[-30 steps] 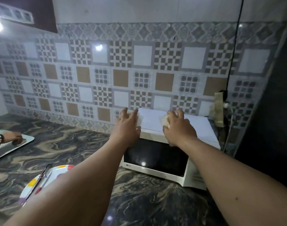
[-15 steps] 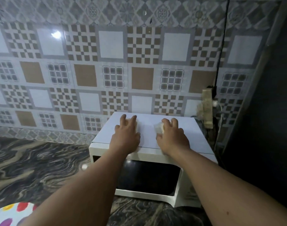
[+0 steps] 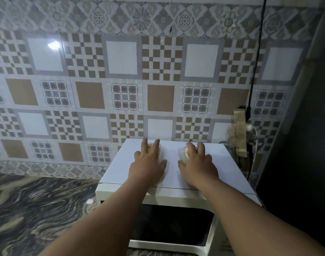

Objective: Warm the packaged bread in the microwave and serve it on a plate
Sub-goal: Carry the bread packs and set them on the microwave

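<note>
A white microwave [image 3: 224,163] stands on the counter against the tiled wall, its dark glass door [image 3: 172,224] closed. Both my hands lie on its flat top. My left hand [image 3: 148,163] covers one clear-wrapped packet of bread [image 3: 161,152], which shows at the fingers' right edge and touches the top. My right hand [image 3: 197,164] holds a second packet of bread [image 3: 183,154], thumb on its near side and fingers curled over it. Most of each packet is hidden under the hand. No plate is in view.
A dark swirled marble counter [image 3: 37,209] stretches to the left of the microwave. A wall socket [image 3: 240,133] with a black cable running up sits just right of it. A dark tall surface [image 3: 306,145] closes off the right side.
My hands came down with the two bread packets onto the microwave's top and moved a little further back. The view closed in, and the coloured plate dropped out of sight.
</note>
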